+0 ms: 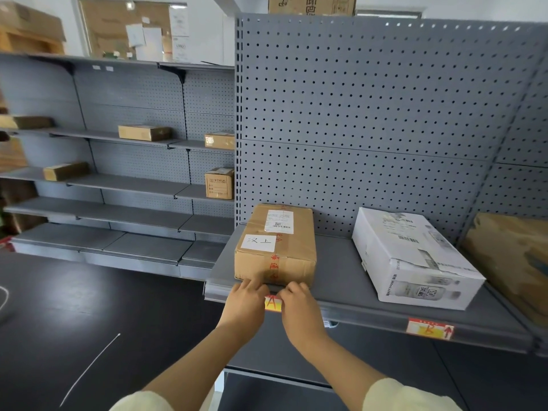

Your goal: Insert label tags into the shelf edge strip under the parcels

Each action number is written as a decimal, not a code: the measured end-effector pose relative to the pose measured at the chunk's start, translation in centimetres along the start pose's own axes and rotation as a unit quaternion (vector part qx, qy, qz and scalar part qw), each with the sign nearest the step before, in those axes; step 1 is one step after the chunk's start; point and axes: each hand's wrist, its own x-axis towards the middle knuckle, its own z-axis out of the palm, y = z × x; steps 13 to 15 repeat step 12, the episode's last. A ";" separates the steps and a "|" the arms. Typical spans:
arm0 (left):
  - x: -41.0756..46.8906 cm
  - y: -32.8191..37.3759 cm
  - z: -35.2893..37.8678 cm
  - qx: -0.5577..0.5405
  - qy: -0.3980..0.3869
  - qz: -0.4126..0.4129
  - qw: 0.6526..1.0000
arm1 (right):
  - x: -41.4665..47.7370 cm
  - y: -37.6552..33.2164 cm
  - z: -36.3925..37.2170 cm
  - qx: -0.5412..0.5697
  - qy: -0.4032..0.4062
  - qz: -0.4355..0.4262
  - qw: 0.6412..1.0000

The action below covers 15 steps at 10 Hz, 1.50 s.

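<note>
Grip tight; left hand (244, 307) and right hand (299, 310) on label tag (272, 304) at edge strip (370, 319)

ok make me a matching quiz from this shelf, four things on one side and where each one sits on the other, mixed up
Things:
1 brown parcel
2 white parcel
3 yellow tag
4 tag with red arrow

Places:
a seated in the edge strip below the white parcel
b pinched between left hand and right hand
c lying askew on the right part of the shelf
d on the left part of the shelf, just behind the hands

Pairs: 1-d, 2-c, 3-b, 4-a
</note>
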 end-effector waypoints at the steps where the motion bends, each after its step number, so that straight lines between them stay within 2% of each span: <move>1: 0.1 0.1 -0.1 -0.002 -0.005 0.000 1.000 | 0.0 -0.3 0.2 -0.026 -0.012 -0.027 0.999; 3: 0.2 0.4 -0.4 0.009 -0.016 -0.011 1.000 | -0.1 -0.9 0.0 -0.072 -0.027 -0.014 0.997; 4: 0.3 0.6 -0.4 0.018 -0.017 -0.016 1.000 | -0.2 -0.9 0.3 -0.057 -0.023 -0.015 0.998; 7: -0.1 0.3 -0.3 0.019 0.001 0.007 1.000 | -0.8 -0.2 -0.9 -0.091 -0.068 -0.087 0.990; 10: 1.4 2.9 -2.6 0.095 -0.062 0.003 0.994 | -1.5 0.8 -2.1 -0.107 -0.101 -0.079 0.986; 11: 2.6 3.9 -3.6 0.090 -0.036 0.007 0.995 | -1.2 1.5 -2.8 -0.109 -0.091 -0.087 0.986; 12: 4.5 5.5 -5.0 0.090 -0.014 0.015 0.996 | 0.0 3.3 -5.1 -0.106 -0.078 -0.057 0.990; 15: 4.5 5.5 -5.0 0.090 -0.014 0.015 0.996 | 0.0 3.3 -5.1 -0.106 -0.078 -0.057 0.990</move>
